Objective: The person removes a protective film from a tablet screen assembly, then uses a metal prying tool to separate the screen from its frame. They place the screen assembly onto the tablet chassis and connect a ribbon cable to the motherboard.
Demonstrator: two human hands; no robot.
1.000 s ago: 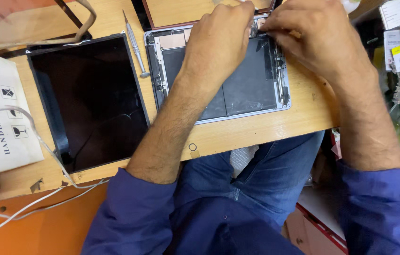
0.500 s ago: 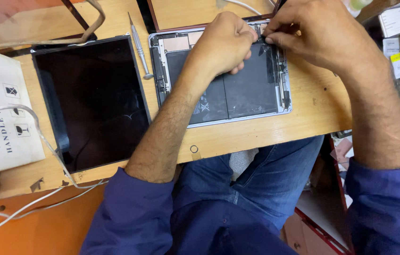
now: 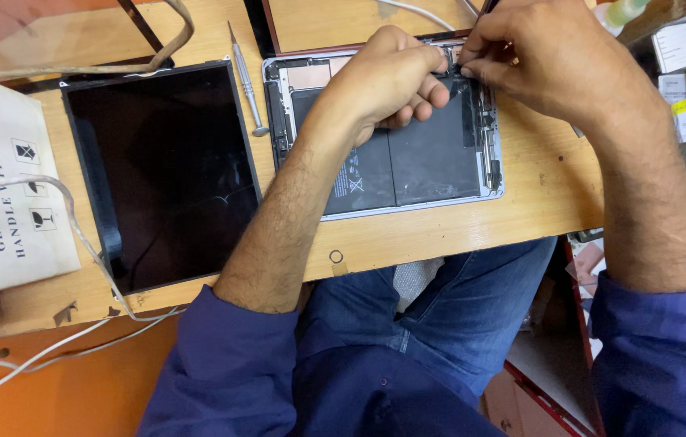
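The opened tablet (image 3: 408, 162) lies on the wooden counter (image 3: 537, 202), with its back shell facing up and the dark battery cells visible inside. The left hand (image 3: 387, 81) rests on the upper part of the tablet with curled fingers; its grip is closed, but it is not possible to tell if something is inside, because the fingers hide it. The right hand (image 3: 553, 61) is at about 1 o'clock from the left hand, and its fingertips are pinched together at the top edge of the tablet. A thin dark tool seems to stand out above these fingers, but it is cut off by the picture edge, so what the grip holds cannot be told for sure. The part of the tablet under both hands is covered.

At 9 o'clock from the tablet lies a small screwdriver (image 3: 246, 79), and further left a detached black screen panel (image 3: 161, 174). A white box (image 3: 3, 202) is at the left edge, partly cut off, with white cables (image 3: 76, 243) crossing it.
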